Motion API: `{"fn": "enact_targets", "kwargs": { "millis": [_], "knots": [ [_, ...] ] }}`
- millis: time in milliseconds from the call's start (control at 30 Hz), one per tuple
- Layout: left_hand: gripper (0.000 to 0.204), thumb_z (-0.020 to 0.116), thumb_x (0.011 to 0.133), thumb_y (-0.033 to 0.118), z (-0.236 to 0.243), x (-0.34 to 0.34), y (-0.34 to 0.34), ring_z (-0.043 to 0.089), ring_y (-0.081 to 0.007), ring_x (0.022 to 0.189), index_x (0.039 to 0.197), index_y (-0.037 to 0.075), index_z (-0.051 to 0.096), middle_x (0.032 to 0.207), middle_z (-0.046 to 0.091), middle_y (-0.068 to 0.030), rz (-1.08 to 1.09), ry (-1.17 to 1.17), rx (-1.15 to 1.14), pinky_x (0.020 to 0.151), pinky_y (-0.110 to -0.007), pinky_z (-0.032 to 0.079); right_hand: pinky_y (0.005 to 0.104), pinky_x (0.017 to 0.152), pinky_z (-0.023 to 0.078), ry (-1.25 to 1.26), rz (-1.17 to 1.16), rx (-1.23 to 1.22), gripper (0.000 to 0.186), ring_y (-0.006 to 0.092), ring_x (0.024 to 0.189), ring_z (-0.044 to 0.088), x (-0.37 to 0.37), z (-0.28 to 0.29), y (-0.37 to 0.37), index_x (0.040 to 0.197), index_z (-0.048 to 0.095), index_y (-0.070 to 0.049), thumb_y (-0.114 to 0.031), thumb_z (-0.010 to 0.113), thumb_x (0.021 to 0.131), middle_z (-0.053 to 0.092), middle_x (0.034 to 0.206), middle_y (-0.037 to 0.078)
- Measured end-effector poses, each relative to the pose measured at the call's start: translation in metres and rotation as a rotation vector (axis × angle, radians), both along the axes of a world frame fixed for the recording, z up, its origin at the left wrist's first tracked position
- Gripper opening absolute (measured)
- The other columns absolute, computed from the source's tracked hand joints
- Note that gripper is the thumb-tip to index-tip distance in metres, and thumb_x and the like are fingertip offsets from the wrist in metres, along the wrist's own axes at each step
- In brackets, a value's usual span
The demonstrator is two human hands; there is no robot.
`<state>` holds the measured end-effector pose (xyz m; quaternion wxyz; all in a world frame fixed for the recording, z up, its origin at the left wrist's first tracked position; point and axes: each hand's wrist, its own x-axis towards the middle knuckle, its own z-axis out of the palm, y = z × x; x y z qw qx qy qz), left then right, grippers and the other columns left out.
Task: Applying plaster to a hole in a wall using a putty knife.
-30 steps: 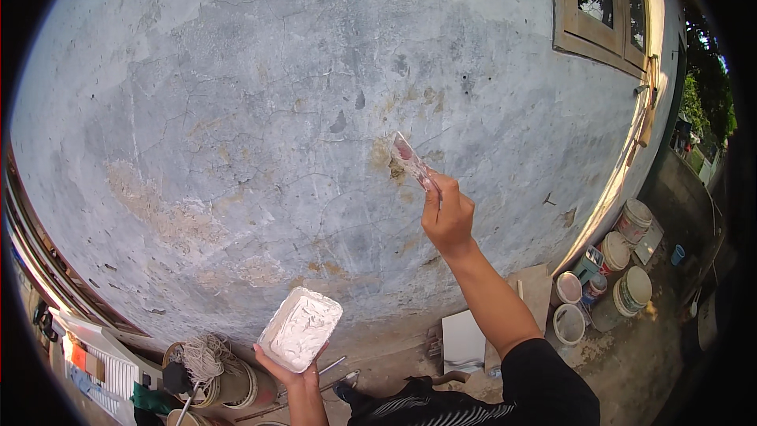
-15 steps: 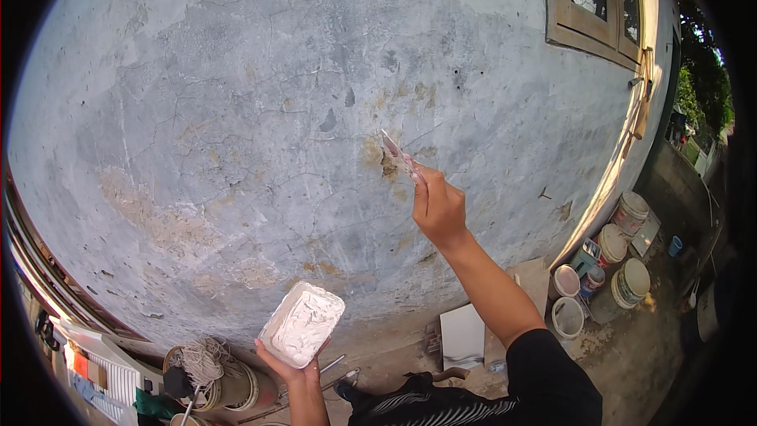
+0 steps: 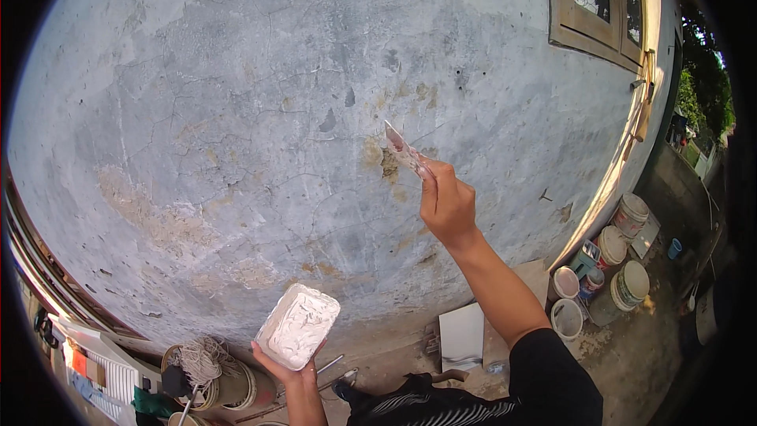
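My right hand is closed round the handle of a putty knife, its blade smeared with whitish paste. The blade points up and left, in front of the wall beside a brown chipped hole; whether it touches the wall I cannot tell. Low in front of me, my left hand grips a white rectangular tub from below. White putty with a rough, scraped surface fills much of it. Cracks, stains and bare patches mark the grey-blue wall.
Several paint buckets stand on the ground at the right, below a wooden-framed window. A white panel leans at the wall's foot. At the lower left, a string mop rests over buckets, near a white slatted object.
My right hand with the putty knife has shifted slightly right, and the blade has turned to show more of its face. The tub in my left hand has moved slightly left.
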<state>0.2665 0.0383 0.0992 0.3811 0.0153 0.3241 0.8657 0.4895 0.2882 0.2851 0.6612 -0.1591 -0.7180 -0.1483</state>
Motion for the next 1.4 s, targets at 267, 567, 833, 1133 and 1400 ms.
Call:
{"fn": "enact_targets", "kwargs": {
  "millis": [267,567,833,1133,1400],
  "knots": [
    [0.09,0.029,0.088,0.076,0.001,-0.001,0.002,0.067,-0.043,0.107,0.149,0.011,0.04,0.138,0.058,-0.0174,0.009,0.0,0.019,0.062,-0.061,0.06,0.0295,0.056,0.057,0.027,0.017,0.027,0.01,0.0242,0.071,0.073,0.002,0.009,-0.003,0.105,0.059,0.001,0.0,0.061,0.094,0.075,0.104,0.016],
    [0.09,0.03,0.088,0.076,0.002,0.004,0.004,0.068,-0.0425,0.107,0.149,0.011,0.039,0.138,0.057,-0.0178,0.015,0.002,0.031,0.059,-0.06,0.061,0.0298,0.059,0.058,0.05,0.031,0.099,0.011,0.0254,0.076,0.075,0.002,0.009,0.001,0.105,0.06,0.001,0.001,0.061,0.094,0.075,0.106,0.016],
    [0.089,0.028,0.089,0.075,0.009,0.011,0.005,0.067,-0.0423,0.108,0.149,0.01,0.039,0.139,0.057,-0.0181,-0.028,-0.001,0.045,0.06,-0.059,0.061,0.0304,0.065,0.061,0.016,0.025,0.072,0.013,0.0267,0.084,0.075,0.0,0.005,0.006,0.105,0.057,0.004,0.005,0.061,0.093,0.074,0.111,0.015],
    [0.088,0.028,0.09,0.073,0.011,0.014,0.006,0.068,-0.0426,0.105,0.149,0.009,0.039,0.137,0.058,-0.0192,0.009,0.006,0.017,0.059,-0.059,0.063,0.0303,0.066,0.061,0.007,0.044,0.106,0.012,0.0258,0.087,0.076,0.002,0.008,0.007,0.102,0.057,0.003,0.005,0.063,0.091,0.074,0.112,0.016],
    [0.088,0.028,0.089,0.074,0.004,0.01,0.002,0.067,-0.0427,0.109,0.149,0.011,0.039,0.139,0.057,-0.0171,-0.02,0.002,0.043,0.062,-0.061,0.061,0.0294,0.065,0.061,-0.027,0.044,0.004,0.01,0.0254,0.086,0.076,0.0,0.003,0.005,0.102,0.058,0.003,0.004,0.062,0.092,0.074,0.111,0.015]
  ]
}}
